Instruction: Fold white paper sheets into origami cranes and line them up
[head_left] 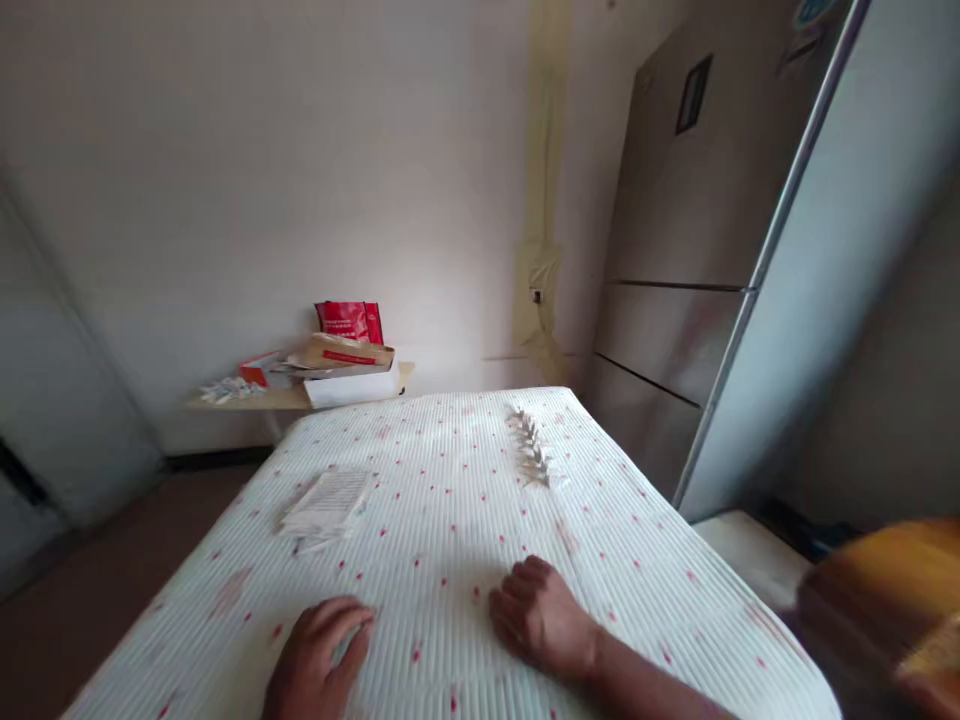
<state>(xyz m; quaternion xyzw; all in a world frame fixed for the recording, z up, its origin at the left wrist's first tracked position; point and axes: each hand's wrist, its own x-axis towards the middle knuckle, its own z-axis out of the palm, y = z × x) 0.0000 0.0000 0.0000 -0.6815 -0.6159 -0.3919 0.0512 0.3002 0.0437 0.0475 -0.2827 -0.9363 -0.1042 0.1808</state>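
My left hand (322,655) rests on the white ribbed cover (420,500) with small red marks, near the front of the table. Its fingers are bent, with a gap between thumb and forefinger, and nothing shows in it. My right hand (536,618) lies on the cover in a loose fist, with nothing visible in it. Beyond my left hand is a stack of thin papers (330,505), with what look like printed lines. Past my right hand stands a row of small, pale, pointed pieces (531,445), too blurred to name.
At the back left a low side table (289,399) holds a white box (352,388), a red bag (349,320) and loose small items (231,389). A tall refrigerator (675,220) stands at the right. Something yellow-orange (892,580), blurred, is at the lower right.
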